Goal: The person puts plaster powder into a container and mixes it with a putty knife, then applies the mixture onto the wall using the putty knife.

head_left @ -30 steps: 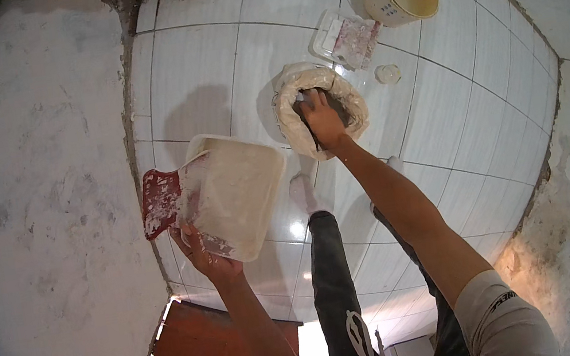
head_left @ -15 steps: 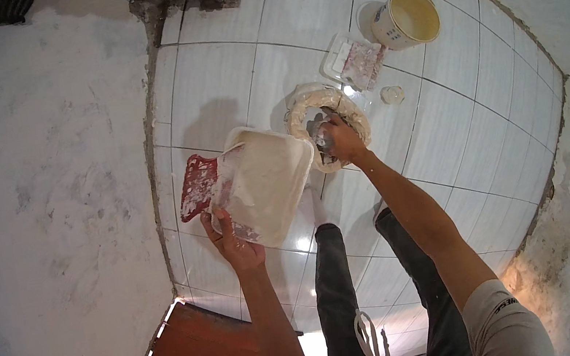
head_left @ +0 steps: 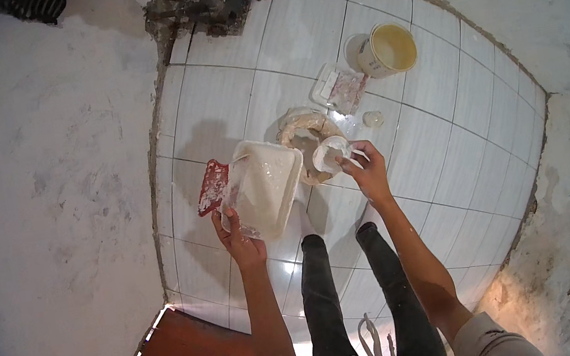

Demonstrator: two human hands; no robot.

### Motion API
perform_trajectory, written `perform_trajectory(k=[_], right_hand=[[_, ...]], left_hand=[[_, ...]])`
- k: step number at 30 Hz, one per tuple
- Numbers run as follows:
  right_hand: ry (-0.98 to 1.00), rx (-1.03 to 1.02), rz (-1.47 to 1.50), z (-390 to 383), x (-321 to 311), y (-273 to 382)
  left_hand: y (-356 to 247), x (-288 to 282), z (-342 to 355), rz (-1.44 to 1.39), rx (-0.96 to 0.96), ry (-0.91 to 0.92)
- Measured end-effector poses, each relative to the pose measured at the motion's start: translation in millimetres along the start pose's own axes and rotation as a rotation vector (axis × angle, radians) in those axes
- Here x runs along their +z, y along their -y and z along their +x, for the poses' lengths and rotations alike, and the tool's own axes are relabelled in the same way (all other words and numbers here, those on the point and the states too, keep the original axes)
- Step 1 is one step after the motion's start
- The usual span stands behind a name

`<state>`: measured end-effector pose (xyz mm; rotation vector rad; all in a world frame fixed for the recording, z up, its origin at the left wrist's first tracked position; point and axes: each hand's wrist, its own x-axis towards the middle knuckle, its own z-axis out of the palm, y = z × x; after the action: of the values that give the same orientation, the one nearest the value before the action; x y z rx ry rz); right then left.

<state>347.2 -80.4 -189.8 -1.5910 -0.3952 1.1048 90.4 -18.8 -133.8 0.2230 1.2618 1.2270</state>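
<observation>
My left hand (head_left: 241,237) is closed on the near left edge of a shallow off-white paint tray (head_left: 289,170), which is tilted and coated with pale wet paint. Beside those fingers, along the tray's left side, is a red piece (head_left: 213,186) spattered with white; its kind I cannot tell. With its fingers closed on the handle, my right hand (head_left: 370,171) holds a small white mug (head_left: 331,143), tipped so that its mouth shows. The mug is over the right part of a paint-crusted bucket (head_left: 297,124) and hides some of it.
Beyond the bucket lie a white container with a pinkish smeared piece (head_left: 346,91) and a small clear cup (head_left: 373,118). A yellowish bucket (head_left: 394,48) stands farther right on the tiled floor (head_left: 435,148). Dark debris (head_left: 200,3) lies at the far left, by the white wall (head_left: 65,188).
My right hand has come up out of the bucket with the white mug. Paint that filled the tray's middle now looks thinner and wetter. The left hand still holds the tray.
</observation>
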Motion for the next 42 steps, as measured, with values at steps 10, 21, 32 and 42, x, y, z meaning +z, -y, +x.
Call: perform_trajectory(k=[10, 21, 32, 42], right_hand=[[0.135, -0.196, -0.264, -68, 39, 144], [0.187, -0.473, -0.600, -91, 55, 148], [0.096, -0.556, -0.621, -83, 55, 155], [0.054, -0.574, -0.675, -93, 34, 149]], left_hand=[[2, 19, -10, 0.007, 0.058, 0.150], [7, 40, -37, 0.033, 0.037, 0.195], [8, 41, -57, 0.079, -0.028, 0.172], [4, 41, -69, 0.082, -0.017, 0.158]])
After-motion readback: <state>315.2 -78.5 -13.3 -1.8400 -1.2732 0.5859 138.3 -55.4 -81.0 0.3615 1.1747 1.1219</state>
